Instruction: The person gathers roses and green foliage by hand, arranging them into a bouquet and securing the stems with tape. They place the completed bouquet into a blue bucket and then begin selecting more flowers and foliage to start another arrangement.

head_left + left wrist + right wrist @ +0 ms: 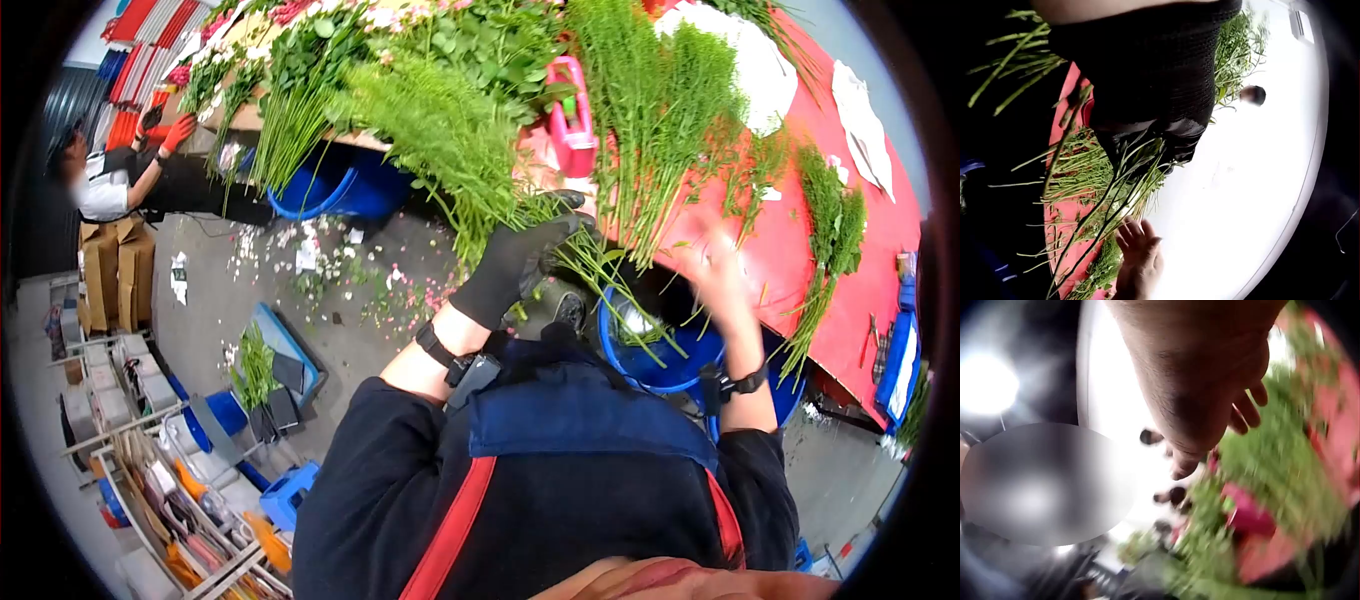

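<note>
In the head view my left hand (pixel 525 255), in a black glove, grips a bunch of green stems (pixel 610 275) in front of my body. Their cut ends point down to the right, and feathery foliage (pixel 430 125) spreads on the hand's other side. The left wrist view shows thin stems (pixel 1113 194) crossing below the glove. My bare right hand (pixel 722 270) is blurred over the red table (pixel 850 330), apart from the bunch. Its fingers are extended and hold nothing in the right wrist view. Feathery green sprigs (pixel 650 110) lie on the table beyond it.
A pink tool (pixel 572 145) stands among the greens. Blue buckets (pixel 650 385) sit below the table edge, another blue bucket (pixel 345 190) farther left. Another person (pixel 105 190) in orange gloves works at far left. Petals and leaf scraps (pixel 390 285) litter the floor.
</note>
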`<act>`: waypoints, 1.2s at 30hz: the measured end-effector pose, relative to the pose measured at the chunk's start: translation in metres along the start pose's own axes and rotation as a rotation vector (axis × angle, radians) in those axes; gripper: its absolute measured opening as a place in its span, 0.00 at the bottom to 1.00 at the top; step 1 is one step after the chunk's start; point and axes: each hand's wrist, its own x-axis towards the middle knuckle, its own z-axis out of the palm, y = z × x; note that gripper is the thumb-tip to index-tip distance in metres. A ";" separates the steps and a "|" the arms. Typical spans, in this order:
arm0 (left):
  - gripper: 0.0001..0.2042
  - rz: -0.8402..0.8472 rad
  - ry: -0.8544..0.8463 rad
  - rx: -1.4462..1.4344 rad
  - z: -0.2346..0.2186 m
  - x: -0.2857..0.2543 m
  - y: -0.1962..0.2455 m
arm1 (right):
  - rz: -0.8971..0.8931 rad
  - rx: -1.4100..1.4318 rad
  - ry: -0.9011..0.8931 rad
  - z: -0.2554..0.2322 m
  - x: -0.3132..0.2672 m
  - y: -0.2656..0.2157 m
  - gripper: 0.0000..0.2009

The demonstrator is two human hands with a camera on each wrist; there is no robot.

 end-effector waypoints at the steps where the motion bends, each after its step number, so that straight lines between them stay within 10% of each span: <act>1: 0.21 0.024 -0.013 -0.034 -0.007 -0.012 0.003 | 0.077 0.343 -0.330 0.023 -0.007 -0.043 0.17; 3: 0.23 0.073 -0.047 -0.105 -0.023 -0.036 0.008 | 0.154 0.332 -0.621 0.069 -0.021 -0.100 0.13; 9: 0.24 0.214 -0.243 -0.213 -0.109 -0.092 0.065 | -0.445 0.158 -0.652 0.126 0.007 -0.160 0.11; 13: 0.21 0.241 0.108 -0.147 -0.142 -0.116 0.103 | -0.204 0.043 -0.148 0.157 0.093 -0.189 0.16; 19: 0.19 0.220 0.199 -0.145 -0.238 -0.105 0.119 | -0.079 -0.634 -0.146 0.280 0.162 -0.211 0.21; 25: 0.16 0.000 0.271 -0.422 -0.298 -0.051 0.129 | -0.127 -0.258 0.388 0.302 0.147 -0.203 0.08; 30: 0.21 -0.016 0.230 -0.472 -0.304 -0.005 0.126 | -0.065 -0.324 0.108 0.318 0.109 -0.205 0.10; 32: 0.20 0.277 0.095 -0.047 -0.337 0.038 0.092 | -0.064 -0.343 0.062 0.330 0.101 -0.208 0.10; 36: 0.21 -0.044 0.061 -0.545 -0.296 0.003 0.133 | -0.013 -0.140 0.094 0.332 0.100 -0.207 0.11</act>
